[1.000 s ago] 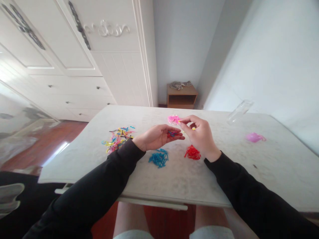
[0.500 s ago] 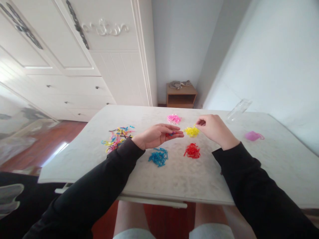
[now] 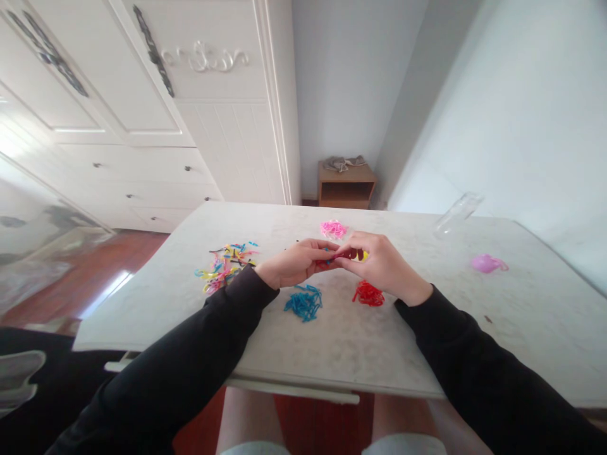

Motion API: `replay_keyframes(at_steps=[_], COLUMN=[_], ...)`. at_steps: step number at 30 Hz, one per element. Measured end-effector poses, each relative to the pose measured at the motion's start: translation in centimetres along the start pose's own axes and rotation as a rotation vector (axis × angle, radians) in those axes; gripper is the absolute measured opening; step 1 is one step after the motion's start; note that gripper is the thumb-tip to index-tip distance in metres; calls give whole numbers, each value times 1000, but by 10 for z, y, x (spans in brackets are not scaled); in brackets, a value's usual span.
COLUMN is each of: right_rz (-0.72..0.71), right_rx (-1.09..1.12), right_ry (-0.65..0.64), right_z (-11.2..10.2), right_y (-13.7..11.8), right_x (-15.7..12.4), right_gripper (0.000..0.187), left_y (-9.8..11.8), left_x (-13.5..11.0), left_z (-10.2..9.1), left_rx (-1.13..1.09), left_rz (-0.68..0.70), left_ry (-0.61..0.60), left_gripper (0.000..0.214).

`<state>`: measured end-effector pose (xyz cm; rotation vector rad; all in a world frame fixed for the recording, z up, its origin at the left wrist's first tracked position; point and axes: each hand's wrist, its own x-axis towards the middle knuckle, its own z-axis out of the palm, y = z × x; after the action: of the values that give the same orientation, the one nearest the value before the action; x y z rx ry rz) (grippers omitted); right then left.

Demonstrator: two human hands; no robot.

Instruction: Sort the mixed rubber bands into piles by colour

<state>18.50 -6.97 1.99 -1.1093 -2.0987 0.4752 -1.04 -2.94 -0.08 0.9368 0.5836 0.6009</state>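
My left hand (image 3: pixel 296 262) is above the middle of the table, its fingers closed around a few small red and blue rubber bands (image 3: pixel 328 251). At its fingertips my right hand (image 3: pixel 386 268) pinches in, touching the same bands; what it grips is mostly hidden. Below the hands lie a blue pile of bands (image 3: pixel 303 304) and a red pile (image 3: pixel 368 294). Beyond them sits a pink pile (image 3: pixel 333 229). The yellow pile (image 3: pixel 363 255) shows only through a gap in my right hand. Left of my left wrist spreads a mixed-colour heap (image 3: pixel 225 265).
The white table (image 3: pixel 408 354) has a clear cylindrical container (image 3: pixel 458 216) lying tilted near the wall. A pinkish-purple pouch-like thing (image 3: pixel 487 263) rests at the right. Behind the table stand a small brown cabinet (image 3: pixel 347 189) and a white wardrobe (image 3: pixel 227 139).
My right hand has moved left from the yellow pile to meet my left hand's fingertips. The left hand's fingers have curled in a little. The view has shifted slightly.
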Motion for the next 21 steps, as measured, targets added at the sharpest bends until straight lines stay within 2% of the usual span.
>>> replay_keyframes(at_steps=[5, 13, 17, 21], right_rz=[23, 134, 193, 272], right_rx=[-17, 71, 67, -30], right_ry=[8, 48, 145, 247], right_z=[3, -1, -8, -16], right_y=[3, -2, 8, 30], right_x=[0, 0, 2, 10], right_gripper=[12, 11, 9, 9], left_y=[-1, 0, 4, 5], left_x=[0, 0, -2, -1], left_z=[-1, 0, 1, 0], left_rx=[26, -22, -41, -80], left_rz=[-27, 0, -2, -35], left_ry=[8, 34, 69, 118], left_gripper=[10, 18, 24, 28])
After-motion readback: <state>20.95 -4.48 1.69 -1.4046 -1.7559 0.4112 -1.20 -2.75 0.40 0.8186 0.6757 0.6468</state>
